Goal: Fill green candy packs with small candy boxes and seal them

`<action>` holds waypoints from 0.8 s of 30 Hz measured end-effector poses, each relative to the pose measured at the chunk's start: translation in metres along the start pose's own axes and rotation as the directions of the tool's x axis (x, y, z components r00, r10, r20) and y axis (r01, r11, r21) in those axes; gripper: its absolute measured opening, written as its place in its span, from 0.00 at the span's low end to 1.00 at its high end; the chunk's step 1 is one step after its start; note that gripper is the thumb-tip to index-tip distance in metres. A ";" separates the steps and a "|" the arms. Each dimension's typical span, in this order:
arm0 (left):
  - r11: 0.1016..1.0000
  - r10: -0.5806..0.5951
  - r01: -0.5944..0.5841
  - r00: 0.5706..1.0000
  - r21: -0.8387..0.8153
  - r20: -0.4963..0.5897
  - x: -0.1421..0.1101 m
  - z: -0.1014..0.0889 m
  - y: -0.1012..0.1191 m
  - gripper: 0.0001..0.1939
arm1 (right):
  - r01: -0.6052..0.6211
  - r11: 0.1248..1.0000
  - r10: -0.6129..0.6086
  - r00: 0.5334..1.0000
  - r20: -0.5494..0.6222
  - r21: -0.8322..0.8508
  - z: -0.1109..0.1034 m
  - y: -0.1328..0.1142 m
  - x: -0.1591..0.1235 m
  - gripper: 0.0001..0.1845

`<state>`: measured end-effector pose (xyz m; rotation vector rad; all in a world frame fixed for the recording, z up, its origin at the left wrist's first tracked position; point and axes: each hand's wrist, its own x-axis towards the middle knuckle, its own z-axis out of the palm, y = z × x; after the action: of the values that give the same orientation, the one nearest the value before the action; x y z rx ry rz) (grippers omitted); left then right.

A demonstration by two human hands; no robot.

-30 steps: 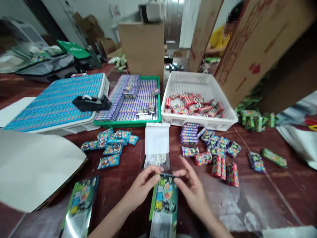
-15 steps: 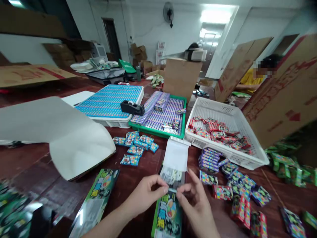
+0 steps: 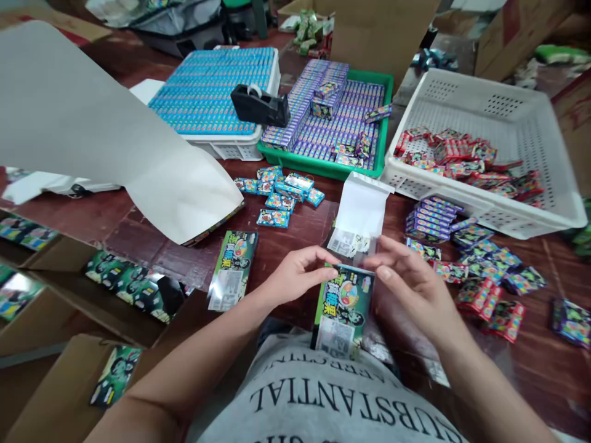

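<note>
You're pinching a green pack (image 3: 344, 304) at its top w/ both hands, left (image 3: 295, 274) & right (image 3: 410, 286), above the surface (image 3: 152, 231).

Packing workshop: candy trays (image 3: 489, 117), cardboard cartons (image 3: 383, 31).

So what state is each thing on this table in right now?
green packet: upright, pinched at its top by both hands
left hand: closed on the packet's top edge
right hand: fingers on the packet's top corner
tape dispenser: resting across the blue and green trays
white basket: partly filled with red packs
second green packet: lying flat on the table
</note>
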<state>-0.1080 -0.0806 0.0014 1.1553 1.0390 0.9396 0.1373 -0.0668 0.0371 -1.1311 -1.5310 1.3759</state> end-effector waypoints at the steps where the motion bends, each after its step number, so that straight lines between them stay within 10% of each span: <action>1: 1.000 0.012 -0.012 1.000 0.008 -0.011 -0.001 0.002 0.000 0.10 | 0.027 0.998 -0.025 0.999 0.036 -0.057 -0.003 -0.006 0.006 0.18; 6: 0.997 0.029 -0.027 0.999 0.079 -0.021 -0.003 0.004 0.003 0.09 | 0.089 0.938 0.029 0.943 0.331 -0.336 -0.001 -0.018 0.035 0.09; 12: 0.999 0.027 -0.025 0.996 0.030 -0.084 -0.029 0.005 0.001 0.12 | 0.291 0.797 -0.162 0.947 0.277 -0.530 0.014 0.004 0.033 0.15; 17: 0.993 0.083 -0.102 0.966 -0.064 -0.246 -0.056 0.009 -0.006 0.19 | 0.572 0.552 -0.331 0.818 0.471 -0.606 0.036 0.009 0.049 0.10; 24: 0.967 0.135 0.045 0.740 0.249 -0.658 -0.057 -0.118 -0.004 0.24 | 0.508 0.439 -0.201 0.859 0.470 -0.741 0.059 0.035 0.051 0.28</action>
<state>-0.2363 -0.1060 -0.0054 1.0574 1.7671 1.3464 0.0699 -0.0361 -0.0057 -1.0018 -2.6756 0.4280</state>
